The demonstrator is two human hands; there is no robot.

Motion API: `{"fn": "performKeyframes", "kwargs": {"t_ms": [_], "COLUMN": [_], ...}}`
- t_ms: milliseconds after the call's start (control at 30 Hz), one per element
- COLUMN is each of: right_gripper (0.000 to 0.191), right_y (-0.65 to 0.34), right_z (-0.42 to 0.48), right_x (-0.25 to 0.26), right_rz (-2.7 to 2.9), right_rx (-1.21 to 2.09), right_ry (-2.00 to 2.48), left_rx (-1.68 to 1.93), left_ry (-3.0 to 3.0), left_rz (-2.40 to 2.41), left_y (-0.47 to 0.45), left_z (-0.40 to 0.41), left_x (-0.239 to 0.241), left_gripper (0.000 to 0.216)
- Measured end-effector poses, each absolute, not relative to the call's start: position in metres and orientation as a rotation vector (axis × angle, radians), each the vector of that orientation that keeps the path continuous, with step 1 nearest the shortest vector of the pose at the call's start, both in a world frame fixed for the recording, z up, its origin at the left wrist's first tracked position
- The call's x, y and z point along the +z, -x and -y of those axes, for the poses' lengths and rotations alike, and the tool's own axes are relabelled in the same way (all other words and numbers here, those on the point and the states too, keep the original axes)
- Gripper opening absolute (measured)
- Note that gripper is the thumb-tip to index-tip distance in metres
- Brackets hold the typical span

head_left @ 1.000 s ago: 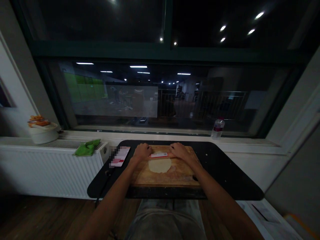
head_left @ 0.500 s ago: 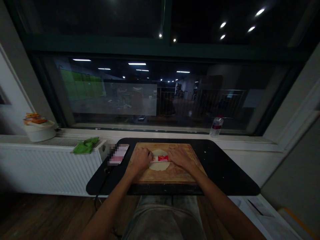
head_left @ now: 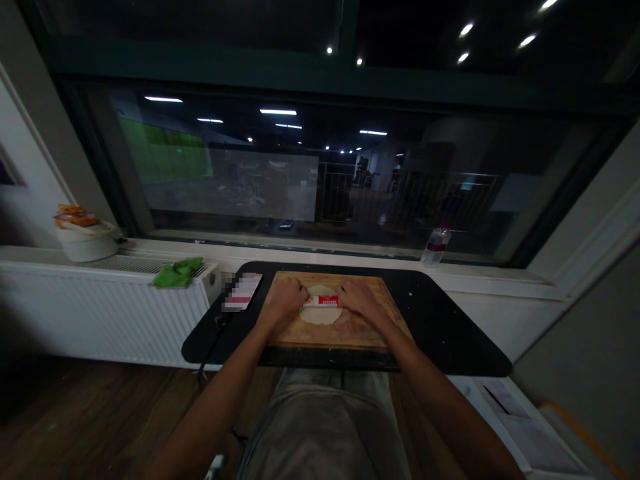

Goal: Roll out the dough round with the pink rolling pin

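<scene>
Your view is dim and greyish throughout. The strongest marks are the white tube lights (head_left: 278, 112) and small round spotlights (head_left: 466, 29) showing in the dark window (head_left: 240, 190), where you can't cleanly separate reflection from what lies beyond. Shadow swallows the floor (head_left: 100, 420) at lower left, and the black tabletop (head_left: 457, 337) yields little detail. You'll find the red-and-white label (head_left: 327, 301) soft, its small print unreadable. Wide-lens distortion slants the window's sides; pixelation covers one patch (head_left: 231, 290).

Both hands (head_left: 286, 297) (head_left: 359, 297) curled, arms (head_left: 220, 397) outstretched
</scene>
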State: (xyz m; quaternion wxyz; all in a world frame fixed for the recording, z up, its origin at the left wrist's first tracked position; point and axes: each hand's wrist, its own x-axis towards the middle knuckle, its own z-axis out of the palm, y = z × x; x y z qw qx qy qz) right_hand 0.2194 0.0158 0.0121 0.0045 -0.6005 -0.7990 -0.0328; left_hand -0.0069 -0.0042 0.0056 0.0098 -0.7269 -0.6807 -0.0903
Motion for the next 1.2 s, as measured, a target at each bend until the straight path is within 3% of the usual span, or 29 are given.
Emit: {"fn": "performKeyframes", "kwargs": {"t_ms": [633,1200], "right_gripper": [0.055,0.058], "right_y": [-0.215,-0.204], "right_z": [0.038,0.050], "right_x": [0.007,0.019], "right_rz": [2.426,2.375], "right_rx": [-0.153,-0.068], "right_ry": [1.864,1.988], "left_rx": [-0.356,-0.320], "left_ry": [2.252,2.185], "left_rz": [2.057,2.113], "left_y": [0.011,0.011], "left_z": [0.065,0.065], "left_x": [0.000,0.001], "left_gripper": [0.049,0.052]}}
